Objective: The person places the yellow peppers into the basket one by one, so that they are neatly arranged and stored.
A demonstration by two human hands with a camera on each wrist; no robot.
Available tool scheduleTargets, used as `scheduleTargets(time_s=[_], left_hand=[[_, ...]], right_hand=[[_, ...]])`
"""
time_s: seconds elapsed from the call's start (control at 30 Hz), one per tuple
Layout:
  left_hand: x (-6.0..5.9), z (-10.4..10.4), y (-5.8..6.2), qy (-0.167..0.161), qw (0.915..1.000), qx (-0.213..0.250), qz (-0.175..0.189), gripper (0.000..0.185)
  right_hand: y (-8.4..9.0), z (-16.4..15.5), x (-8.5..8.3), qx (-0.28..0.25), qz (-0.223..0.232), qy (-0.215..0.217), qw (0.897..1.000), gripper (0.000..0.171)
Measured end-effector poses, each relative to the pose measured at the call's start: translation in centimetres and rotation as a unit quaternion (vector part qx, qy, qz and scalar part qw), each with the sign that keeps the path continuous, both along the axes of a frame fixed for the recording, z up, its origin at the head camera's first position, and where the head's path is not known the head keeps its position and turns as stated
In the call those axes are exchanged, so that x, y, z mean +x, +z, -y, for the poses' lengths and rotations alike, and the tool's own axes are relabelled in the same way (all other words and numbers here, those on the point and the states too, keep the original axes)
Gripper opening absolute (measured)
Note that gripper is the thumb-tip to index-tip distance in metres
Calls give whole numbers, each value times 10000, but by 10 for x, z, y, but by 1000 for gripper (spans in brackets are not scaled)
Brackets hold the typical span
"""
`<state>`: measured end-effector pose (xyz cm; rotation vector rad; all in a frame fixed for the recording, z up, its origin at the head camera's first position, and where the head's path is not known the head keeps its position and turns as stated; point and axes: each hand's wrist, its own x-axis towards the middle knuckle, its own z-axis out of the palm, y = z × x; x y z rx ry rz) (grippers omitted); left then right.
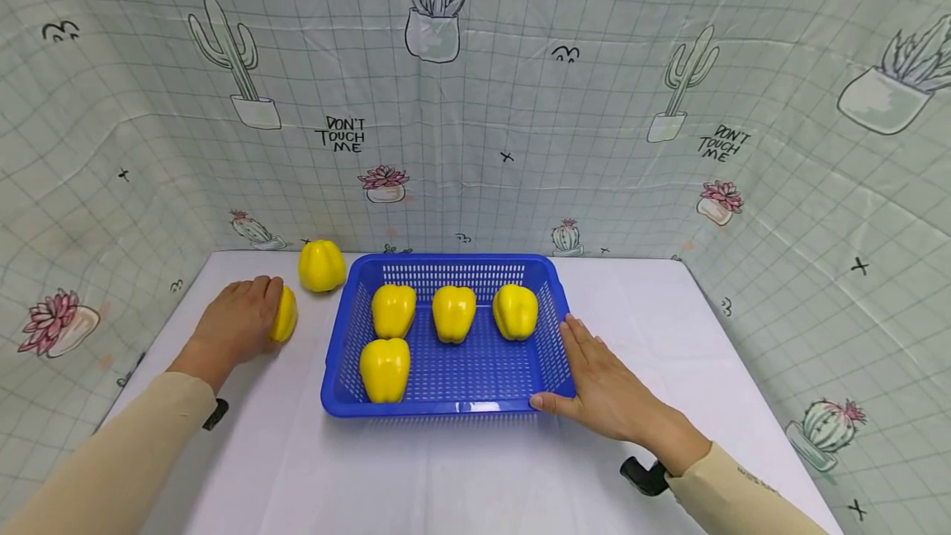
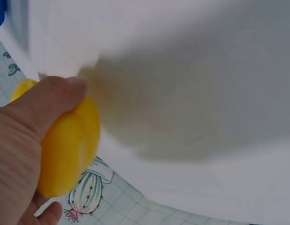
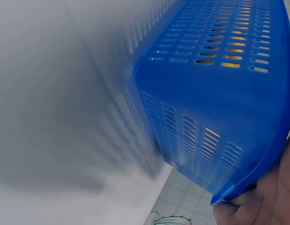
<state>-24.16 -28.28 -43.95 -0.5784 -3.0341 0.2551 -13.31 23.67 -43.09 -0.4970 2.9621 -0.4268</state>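
Observation:
A yellow bell pepper [image 1: 285, 314] is gripped in my left hand [image 1: 241, 316], left of the blue basket [image 1: 475, 408]. In the left wrist view, the thumb lies across this bell pepper [image 2: 65, 154] and the fingers are mostly behind it. Several more yellow bell peppers stand in the basket: three along the back, one at front left [image 1: 385, 371]. My right hand [image 1: 609, 382] rests on the basket's right rim with fingers extended and the thumb at the near right corner. The right wrist view shows that hand [image 3: 267, 197] against the rim, partly cut off.
Another yellow bell pepper [image 1: 322, 266] stands on the white table [image 1: 416, 477], behind the left hand and left of the basket. A grid-patterned curtain with cactus drawings [image 1: 475, 106] encloses the table's back and sides.

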Motion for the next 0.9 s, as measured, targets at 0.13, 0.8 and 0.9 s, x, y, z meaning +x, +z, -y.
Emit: scheduleTargets(time_s=[0.13,0.8,0.9], left_hand=[[-1,3,3,-184,9987,128,-456,88],[-3,-7,24,-880,9696,255,-2270,89],[-3,-14,31,-947,9671,298,-2342,90]], right_hand=[[-1,0,0,-2,-63,52,10000,121],[-2,0,1,-25,-65,81,9999,121],[-2,-1,1,5,-81,83,9999,121]])
